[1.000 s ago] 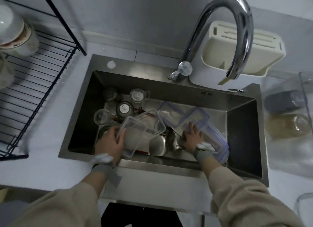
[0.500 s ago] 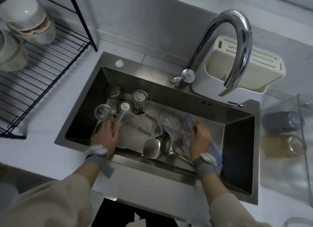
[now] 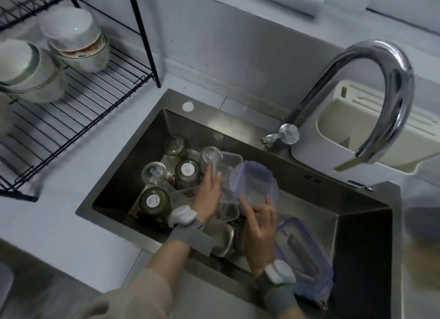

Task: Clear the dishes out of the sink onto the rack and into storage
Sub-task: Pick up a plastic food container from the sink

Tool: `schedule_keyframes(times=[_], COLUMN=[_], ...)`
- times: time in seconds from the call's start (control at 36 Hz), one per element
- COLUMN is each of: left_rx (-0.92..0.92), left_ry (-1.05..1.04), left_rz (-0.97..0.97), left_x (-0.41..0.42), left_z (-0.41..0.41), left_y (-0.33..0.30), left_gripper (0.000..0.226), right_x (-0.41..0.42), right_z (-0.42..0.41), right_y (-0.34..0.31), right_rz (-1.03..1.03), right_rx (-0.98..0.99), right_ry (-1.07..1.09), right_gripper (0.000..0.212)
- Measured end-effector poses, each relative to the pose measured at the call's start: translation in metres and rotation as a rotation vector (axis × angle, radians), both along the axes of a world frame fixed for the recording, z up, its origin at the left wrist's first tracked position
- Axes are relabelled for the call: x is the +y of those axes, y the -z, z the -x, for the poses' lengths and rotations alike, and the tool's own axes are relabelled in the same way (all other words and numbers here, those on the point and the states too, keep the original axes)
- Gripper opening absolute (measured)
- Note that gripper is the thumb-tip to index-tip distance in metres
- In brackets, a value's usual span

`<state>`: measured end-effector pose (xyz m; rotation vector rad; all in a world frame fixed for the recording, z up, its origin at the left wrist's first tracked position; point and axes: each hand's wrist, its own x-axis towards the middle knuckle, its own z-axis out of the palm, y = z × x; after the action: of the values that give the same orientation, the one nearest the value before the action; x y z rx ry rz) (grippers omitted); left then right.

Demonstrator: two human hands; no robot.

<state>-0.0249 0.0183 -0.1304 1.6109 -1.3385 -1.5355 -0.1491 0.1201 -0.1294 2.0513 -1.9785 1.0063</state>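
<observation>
Already both hands are loaded: left hand point(image 3: 209, 197) grips a clear container point(image 3: 226, 173), right hand point(image 3: 259, 226) a blue-rimmed lid point(image 3: 254, 185); rack point(image 3: 78, 118) lies up-left, nearer the left.

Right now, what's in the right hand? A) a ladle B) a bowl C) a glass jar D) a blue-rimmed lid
D: the right hand holds a blue-rimmed lid up over the sink; the jars sit on the sink floor and the bowls on the rack.
</observation>
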Motion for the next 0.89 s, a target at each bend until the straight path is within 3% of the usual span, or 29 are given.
schedule_keyframes(times=[0.19,0.31,0.42,0.47,0.61,0.67,0.72,0.75,0.83,0.89], left_rx=[0.114,0.119,0.152,0.142,0.169,0.231,0.317,0.283,0.110,0.106], left_ry=[-0.038,-0.086,-0.069,-0.089,-0.218,-0.237,-0.257,-0.253,-0.191,-0.143], left_rz=[0.110,0.160,0.163,0.149,-0.002,-0.025,-0.063,-0.038,0.136,0.185], left_x=[-0.020,-0.014,-0.005,-0.007,-0.005,-0.004,-0.007,-0.008,-0.011,-0.013], left_z=[-0.002,-0.002,-0.002,0.000,-0.005,-0.007,-0.005,-0.004,-0.004,-0.005], left_y=[0.014,0.026,0.032,0.030,0.035,0.030,0.025,0.024,0.030,0.033], left_gripper=[0.056,0.040,0.046,0.037,0.038,0.051,0.088,0.092,0.050,0.041], right_x=[-0.013,-0.014,-0.021,-0.029,-0.044,-0.042,-0.041,-0.041,-0.040,-0.039], right_z=[0.002,-0.006,-0.021,-0.025,-0.038,-0.040,-0.038,-0.035,-0.030,-0.029], right_y=[0.013,0.017,0.018,0.010,0.010,0.011,0.009,0.007,0.005,0.004], right_rz=[0.120,0.189,0.228,0.238,0.168,0.144,0.129,0.111,0.065,0.040], right_rx=[-0.053,-0.092,-0.130,-0.145,-0.158,-0.195,-0.231,-0.235,-0.207,-0.191], right_ry=[0.044,0.054,0.024,-0.049,-0.134,-0.144,-0.143,-0.137,-0.104,-0.085], right_gripper=[0.028,0.029,0.030,0.028,0.023,0.025,0.028,0.029,0.022,0.024])
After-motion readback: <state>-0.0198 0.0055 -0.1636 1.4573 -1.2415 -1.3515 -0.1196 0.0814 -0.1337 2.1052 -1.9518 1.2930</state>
